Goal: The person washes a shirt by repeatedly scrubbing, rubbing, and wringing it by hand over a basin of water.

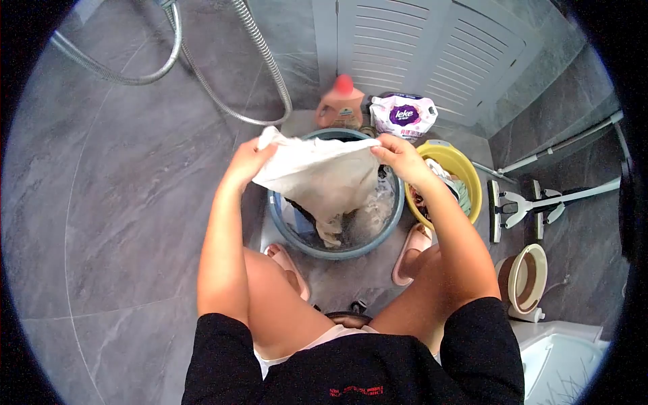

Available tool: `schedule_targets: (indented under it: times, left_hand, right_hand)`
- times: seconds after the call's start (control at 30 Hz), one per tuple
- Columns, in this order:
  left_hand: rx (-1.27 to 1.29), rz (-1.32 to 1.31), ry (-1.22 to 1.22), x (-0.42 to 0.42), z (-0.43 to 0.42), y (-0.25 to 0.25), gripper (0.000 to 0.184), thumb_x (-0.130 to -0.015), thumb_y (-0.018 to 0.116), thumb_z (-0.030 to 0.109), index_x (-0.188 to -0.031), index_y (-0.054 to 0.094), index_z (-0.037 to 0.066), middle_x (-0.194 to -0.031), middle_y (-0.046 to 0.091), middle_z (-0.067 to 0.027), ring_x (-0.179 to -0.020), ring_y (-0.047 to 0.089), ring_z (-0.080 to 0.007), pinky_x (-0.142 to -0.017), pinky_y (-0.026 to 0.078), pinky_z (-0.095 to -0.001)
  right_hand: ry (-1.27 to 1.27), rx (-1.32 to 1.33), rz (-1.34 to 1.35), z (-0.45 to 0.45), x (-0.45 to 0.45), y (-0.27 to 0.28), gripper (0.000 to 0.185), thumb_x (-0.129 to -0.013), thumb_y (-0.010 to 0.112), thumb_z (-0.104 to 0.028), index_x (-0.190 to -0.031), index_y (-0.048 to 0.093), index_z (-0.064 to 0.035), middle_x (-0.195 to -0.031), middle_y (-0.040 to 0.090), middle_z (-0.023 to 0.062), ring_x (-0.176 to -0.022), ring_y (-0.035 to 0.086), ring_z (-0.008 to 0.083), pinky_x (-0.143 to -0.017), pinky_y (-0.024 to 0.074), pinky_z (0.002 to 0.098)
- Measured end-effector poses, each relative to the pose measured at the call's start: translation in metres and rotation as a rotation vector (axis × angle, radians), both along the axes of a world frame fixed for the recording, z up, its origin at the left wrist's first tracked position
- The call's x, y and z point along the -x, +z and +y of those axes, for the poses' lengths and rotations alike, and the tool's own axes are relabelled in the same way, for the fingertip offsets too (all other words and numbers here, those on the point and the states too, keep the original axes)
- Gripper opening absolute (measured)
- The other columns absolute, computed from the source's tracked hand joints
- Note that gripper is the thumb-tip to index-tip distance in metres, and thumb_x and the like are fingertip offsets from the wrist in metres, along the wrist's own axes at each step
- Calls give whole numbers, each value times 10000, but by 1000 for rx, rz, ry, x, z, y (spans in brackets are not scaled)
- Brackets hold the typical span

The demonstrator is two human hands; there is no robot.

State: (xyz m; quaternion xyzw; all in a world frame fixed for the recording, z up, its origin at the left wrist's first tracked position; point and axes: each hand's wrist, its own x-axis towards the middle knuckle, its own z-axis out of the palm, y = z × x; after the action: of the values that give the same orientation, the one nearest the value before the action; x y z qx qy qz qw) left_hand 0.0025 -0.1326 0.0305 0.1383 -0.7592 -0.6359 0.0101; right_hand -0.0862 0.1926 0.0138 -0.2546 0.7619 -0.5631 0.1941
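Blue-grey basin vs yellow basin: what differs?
Size: the blue-grey basin looks clearly larger than the yellow basin.
Position: the blue-grey basin sits in front of the person, under the white cloth held in both hands; the yellow basin is to its right.
Contents: the blue-grey basin shows whitish froth; no froth is visible in the yellow basin.
Shared: both are round and hold fabric.

From here I can read just one word — "leke", in white on the purple oval (pixel 405 115) of the pale package (pixel 389 113). Smaller reddish characters (pixel 408 131) run beneath it, too blurred for me. The pink bottle's (pixel 341 108) label (pixel 345 113) and the black shirt's (pixel 358 364) red print (pixel 356 391) — illegible too.
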Motion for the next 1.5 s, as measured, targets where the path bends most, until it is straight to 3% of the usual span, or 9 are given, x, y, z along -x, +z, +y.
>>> schedule_targets:
  times: [0.13, 0.23, 0.5, 0.8, 0.9, 1.0, 1.13, 1.33, 1.5]
  left_hand:
    - [682, 54, -54, 2, 21, -25, 714, -710, 718, 307, -1253, 411, -41, -1186, 510, -224, -1081, 519, -307, -907, 418, -354]
    - [397, 382, -305, 5, 66, -11, 940, -656, 750, 318, -1380, 224, 31, -1397, 282, -170, -1314, 246, -277, -1071, 215, -355]
    - [340, -54, -584, 13, 83, -14, 231, -748, 686, 230, -846, 634, 27, -744, 622, -50, -681, 537, -97, -628, 422, -269]
    - [1, 195, -296, -8, 86, 6, 225, -882, 570, 279, -852, 574, 56, -763, 508, 47, -720, 439, -43, -642, 377, -216]
    - [-534, 190, -187, -7, 81, 17, 202, -933, 484, 232, -1006, 535, 50, -921, 581, 2, -841, 530, -71, -769, 427, -231]
    - [-334, 157, -50, 2, 71, 11, 218, -944, 453, 237, -999, 540, 45, -914, 587, -7, -840, 543, -84, -758, 437, -237]
    - [-398, -37, -115, 17, 62, -35, 238, -944, 445, 245, -1033, 559, 55, -932, 609, -15, -862, 554, -97, -789, 430, -244]
    - [-651, -27, 35, 20, 120, -48, 314, -964, 373, 259, -1190, 495, 78, -1154, 567, -49, -1071, 525, -170, -932, 390, -320]
    - [-415, -6, 74, 25, 148, -56, 509, -969, 326, 349, -1404, 225, 105, -1408, 325, -87, -1267, 346, -193, -1032, 275, -322]
  right_hand:
    - [36, 43, 155, -18, -20, 23, 192, -863, 573, -173, -960, 566, -8, -759, 547, 16, -726, 496, 111, -675, 426, 275]
    - [143, 45, 247, -32, -31, 28, 164, -852, 572, -151, -962, 573, -30, -753, 542, 38, -719, 495, 115, -666, 424, 273]
    - [135, -138, 366, -15, -23, 44, 247, -825, 611, -200, -1007, 588, -35, -803, 601, 145, -713, 571, 219, -656, 440, 313]
    - [343, -826, 290, 10, -13, -27, 443, -693, 677, -276, -1078, 576, -80, -970, 633, 157, -931, 600, 304, -804, 464, 388]
    - [191, -392, 248, 29, 11, -55, 279, -795, 587, -114, -1057, 534, -33, -932, 582, 102, -892, 573, 238, -771, 451, 338]
    - [-147, 99, 21, 30, 11, -22, 172, -855, 505, -36, -1020, 540, -67, -881, 531, -6, -836, 517, 113, -726, 434, 255]
    - [-369, 341, -153, 28, 13, -14, 172, -884, 489, -94, -1014, 570, -15, -907, 581, 23, -864, 531, 102, -770, 422, 249]
    - [-524, 110, -405, 10, 15, -30, 626, -891, 377, -550, -1262, 452, -51, -1202, 516, 121, -1050, 503, 239, -886, 398, 373]
    - [-449, 715, -691, -39, 2, -24, 634, -893, 334, -579, -1300, 357, -93, -1308, 424, 127, -1195, 413, 270, -993, 328, 429]
